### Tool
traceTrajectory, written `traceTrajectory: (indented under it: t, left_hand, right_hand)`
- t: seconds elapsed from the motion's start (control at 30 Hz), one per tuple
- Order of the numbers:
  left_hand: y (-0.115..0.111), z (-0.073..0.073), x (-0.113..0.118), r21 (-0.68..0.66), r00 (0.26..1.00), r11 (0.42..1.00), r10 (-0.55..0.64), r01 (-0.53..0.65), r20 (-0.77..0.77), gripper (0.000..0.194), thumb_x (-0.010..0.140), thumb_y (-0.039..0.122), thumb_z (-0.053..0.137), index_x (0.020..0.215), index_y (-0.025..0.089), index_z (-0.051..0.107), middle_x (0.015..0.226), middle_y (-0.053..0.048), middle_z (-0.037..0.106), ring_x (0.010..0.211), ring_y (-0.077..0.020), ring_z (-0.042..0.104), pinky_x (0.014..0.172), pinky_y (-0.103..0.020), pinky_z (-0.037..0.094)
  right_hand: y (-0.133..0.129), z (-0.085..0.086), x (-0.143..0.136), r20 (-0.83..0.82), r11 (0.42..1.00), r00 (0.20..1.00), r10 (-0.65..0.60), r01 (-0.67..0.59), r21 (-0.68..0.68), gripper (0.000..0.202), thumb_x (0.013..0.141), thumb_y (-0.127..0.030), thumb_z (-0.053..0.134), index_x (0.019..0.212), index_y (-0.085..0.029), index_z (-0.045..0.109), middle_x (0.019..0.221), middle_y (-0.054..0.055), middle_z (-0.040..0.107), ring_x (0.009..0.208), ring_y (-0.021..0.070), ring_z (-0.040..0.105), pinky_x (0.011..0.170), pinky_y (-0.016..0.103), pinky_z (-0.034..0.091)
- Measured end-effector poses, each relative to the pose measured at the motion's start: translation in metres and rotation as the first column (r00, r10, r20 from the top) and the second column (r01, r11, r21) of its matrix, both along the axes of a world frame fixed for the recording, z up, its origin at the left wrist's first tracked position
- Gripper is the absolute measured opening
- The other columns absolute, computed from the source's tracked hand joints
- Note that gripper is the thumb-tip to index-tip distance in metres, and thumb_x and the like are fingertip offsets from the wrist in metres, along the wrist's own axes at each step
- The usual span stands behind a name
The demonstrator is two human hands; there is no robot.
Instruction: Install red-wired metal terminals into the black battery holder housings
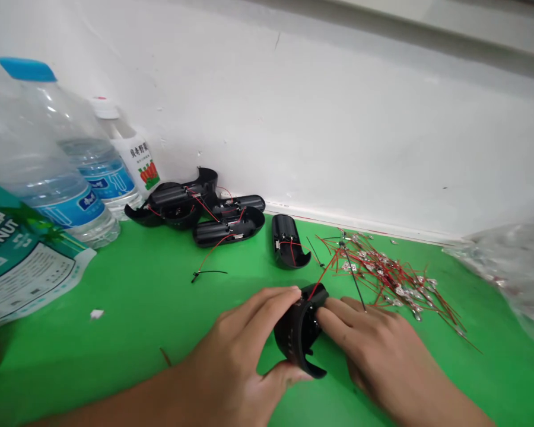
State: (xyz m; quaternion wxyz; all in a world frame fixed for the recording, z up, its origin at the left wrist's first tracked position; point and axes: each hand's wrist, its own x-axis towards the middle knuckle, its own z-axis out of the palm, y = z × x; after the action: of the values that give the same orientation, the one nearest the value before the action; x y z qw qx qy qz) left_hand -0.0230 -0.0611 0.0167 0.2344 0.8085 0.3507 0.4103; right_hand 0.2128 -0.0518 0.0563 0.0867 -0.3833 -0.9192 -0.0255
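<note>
My left hand (253, 350) grips a curved black plastic shell (291, 335) between thumb and fingers, near the front of the green table (137, 320). The shell stands tilted, its open side turned to the right. My right hand (374, 338) has its fingertips pressed at the shell's inner right edge; what they hold, if anything, is hidden. A red wire (324, 276) rises from the shell toward a small part with a black wire. Just behind lies another black shell (287, 237) with red wires inside.
Several wired black shells (182, 201) are piled by the white wall. Red wires with metal tabs (396, 279) lie at the right, beside a clear plastic bag (511, 267). Water bottles (80, 201), a labelled bottle (133, 154) and a green packet (22, 261) stand at the left.
</note>
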Motion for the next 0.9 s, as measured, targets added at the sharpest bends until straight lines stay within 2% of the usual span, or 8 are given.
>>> traceTrajectory:
  t: [0.17, 0.4, 0.53, 0.73, 0.9]
  left_hand:
    - [0.0001, 0.001, -0.0009, -0.008, 0.999, 0.999, -0.052, 0.052, 0.015, 0.064, 0.094, 0.018, 0.067, 0.151, 0.019, 0.04, 0.143, -0.011, 0.062, 0.133, -0.0217, 0.061, 0.116, -0.03, 0.049]
    - [0.0028, 0.0015, -0.0007, -0.065, 0.998, 0.996, -0.06, 0.062, 0.036, 0.066, 0.092, 0.016, 0.069, 0.151, 0.022, 0.039, 0.142, -0.008, 0.062, 0.131, -0.0185, 0.06, 0.117, -0.026, 0.046]
    - [0.0043, 0.0005, 0.0001, -0.095, 0.997, 0.993, -0.067, 0.071, 0.046, 0.068, 0.091, 0.019, 0.074, 0.15, 0.023, 0.039, 0.142, -0.006, 0.062, 0.13, -0.0172, 0.061, 0.117, -0.023, 0.044]
    - [0.0032, 0.0012, 0.0013, -0.059, 0.995, 0.994, -0.088, 0.091, 0.045, 0.065, 0.094, 0.022, 0.073, 0.15, 0.019, 0.04, 0.142, -0.01, 0.063, 0.131, -0.0186, 0.061, 0.117, -0.024, 0.045]
    - [0.004, 0.0023, 0.0013, -0.031, 0.995, 0.995, -0.092, 0.093, 0.033, 0.063, 0.096, 0.023, 0.07, 0.15, 0.017, 0.039, 0.142, -0.014, 0.063, 0.133, -0.0239, 0.061, 0.116, -0.033, 0.049]
  right_hand:
    - [-0.0001, 0.0006, 0.0005, 0.032, 1.0, 0.999, 0.012, -0.012, -0.013, 0.046, 0.068, 0.008, 0.039, 0.097, -0.027, 0.045, 0.082, -0.002, 0.062, 0.064, 0.0212, 0.061, 0.055, 0.034, 0.032]
    - [-0.0012, 0.0037, 0.0014, 0.064, 0.999, 0.997, 0.036, -0.034, -0.032, 0.045, 0.065, 0.003, 0.04, 0.099, -0.026, 0.042, 0.083, 0.0, 0.061, 0.065, 0.023, 0.061, 0.054, 0.034, 0.036]
    - [0.0011, 0.0043, 0.0044, 0.073, 0.997, 0.995, 0.072, -0.071, -0.016, 0.032, 0.078, 0.001, 0.042, 0.096, -0.026, 0.041, 0.083, 0.0, 0.06, 0.065, 0.0233, 0.058, 0.056, 0.034, 0.037]
    - [0.0053, 0.0065, 0.0095, 0.036, 0.995, 0.995, 0.09, -0.088, -0.055, 0.046, 0.064, 0.006, 0.039, 0.095, -0.027, 0.046, 0.084, -0.002, 0.064, 0.067, 0.0219, 0.058, 0.059, 0.033, 0.033]
    - [0.0085, 0.0089, 0.0095, 0.033, 0.995, 0.995, 0.092, -0.091, -0.035, 0.044, 0.064, 0.007, 0.039, 0.091, -0.027, 0.045, 0.08, -0.003, 0.062, 0.064, 0.0206, 0.057, 0.058, 0.033, 0.032]
